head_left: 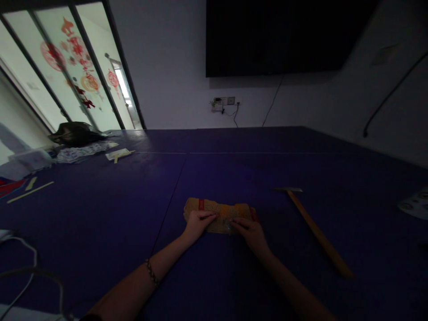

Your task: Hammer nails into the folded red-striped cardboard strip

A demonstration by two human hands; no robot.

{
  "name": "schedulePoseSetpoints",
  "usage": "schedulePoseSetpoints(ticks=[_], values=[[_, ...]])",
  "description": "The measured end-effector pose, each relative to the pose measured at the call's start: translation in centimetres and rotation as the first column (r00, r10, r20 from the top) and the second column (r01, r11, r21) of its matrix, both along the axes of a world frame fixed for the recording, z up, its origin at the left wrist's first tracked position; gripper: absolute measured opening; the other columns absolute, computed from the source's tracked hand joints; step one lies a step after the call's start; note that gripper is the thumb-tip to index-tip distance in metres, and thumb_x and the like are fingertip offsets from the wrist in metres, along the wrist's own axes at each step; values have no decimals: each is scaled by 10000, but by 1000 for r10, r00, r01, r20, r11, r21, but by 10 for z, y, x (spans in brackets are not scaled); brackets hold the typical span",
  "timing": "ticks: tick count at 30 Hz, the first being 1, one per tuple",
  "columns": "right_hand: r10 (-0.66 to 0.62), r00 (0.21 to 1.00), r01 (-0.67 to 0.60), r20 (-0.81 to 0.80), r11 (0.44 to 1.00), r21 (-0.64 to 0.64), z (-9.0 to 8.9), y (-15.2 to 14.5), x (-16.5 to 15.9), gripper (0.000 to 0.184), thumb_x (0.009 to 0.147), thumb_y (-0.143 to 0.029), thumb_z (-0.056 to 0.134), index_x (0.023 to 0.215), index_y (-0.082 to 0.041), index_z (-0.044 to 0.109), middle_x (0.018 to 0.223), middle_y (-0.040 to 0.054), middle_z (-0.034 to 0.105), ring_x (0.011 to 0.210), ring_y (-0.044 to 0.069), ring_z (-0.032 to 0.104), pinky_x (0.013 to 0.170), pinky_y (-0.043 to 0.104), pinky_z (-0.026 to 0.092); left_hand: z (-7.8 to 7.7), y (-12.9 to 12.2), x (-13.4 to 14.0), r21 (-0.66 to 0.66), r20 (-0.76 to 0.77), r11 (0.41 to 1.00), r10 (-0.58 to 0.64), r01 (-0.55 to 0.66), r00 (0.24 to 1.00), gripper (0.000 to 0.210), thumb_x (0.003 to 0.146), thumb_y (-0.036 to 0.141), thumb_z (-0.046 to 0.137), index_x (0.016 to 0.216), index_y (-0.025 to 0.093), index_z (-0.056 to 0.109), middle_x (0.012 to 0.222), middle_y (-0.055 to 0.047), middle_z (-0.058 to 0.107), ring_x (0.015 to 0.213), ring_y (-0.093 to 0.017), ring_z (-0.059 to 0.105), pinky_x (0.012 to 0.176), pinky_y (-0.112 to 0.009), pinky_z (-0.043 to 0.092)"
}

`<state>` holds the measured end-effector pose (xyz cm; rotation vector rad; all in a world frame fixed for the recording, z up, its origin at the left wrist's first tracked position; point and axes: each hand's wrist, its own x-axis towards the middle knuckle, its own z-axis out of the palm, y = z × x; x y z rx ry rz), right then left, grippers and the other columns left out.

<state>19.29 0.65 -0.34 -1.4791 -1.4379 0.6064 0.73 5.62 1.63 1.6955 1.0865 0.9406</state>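
A flat tan piece (214, 207) with dark dots, orange patches and a red label lies on the dark blue table in front of me; it looks like cloth, but its kind is unclear. My left hand (197, 224) rests over its near edge, thumb and fingers pinched together near the middle. Just to the right, my right hand (250, 230) is also closed in a pinch over the piece. Something small, clear and shiny (229, 226) shows by the right fingertips, too dim to name. What either pinch holds is hidden.
A hammer (314, 229) with a wooden handle lies to the right. At the left are a black bag (76, 133), papers (82, 152), thin pale strips (30, 192) and a white cable (33, 254). A patterned object (416, 203) sits at the right edge.
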Motion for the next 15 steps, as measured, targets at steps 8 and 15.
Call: schedulePoseSetpoints(ticks=[8,15], values=[[-59,985,56,-165,998,-27,8,1,2,237,665,-378,578,744,-212,729,885,56,714,884,252,631,769,387,517,-12,4,3,-122,15,991,55,-53,998,298,673,396,609,783,141,718,759,-34,713,704,-190,614,640,-266,468],[-83,981,77,-174,996,-43,-2,5,-2,213,637,-372,604,731,-227,729,809,45,726,758,242,665,726,393,532,-12,5,9,-149,82,989,19,-7,996,279,681,379,608,768,136,712,765,-49,709,718,-185,623,670,-271,472]])
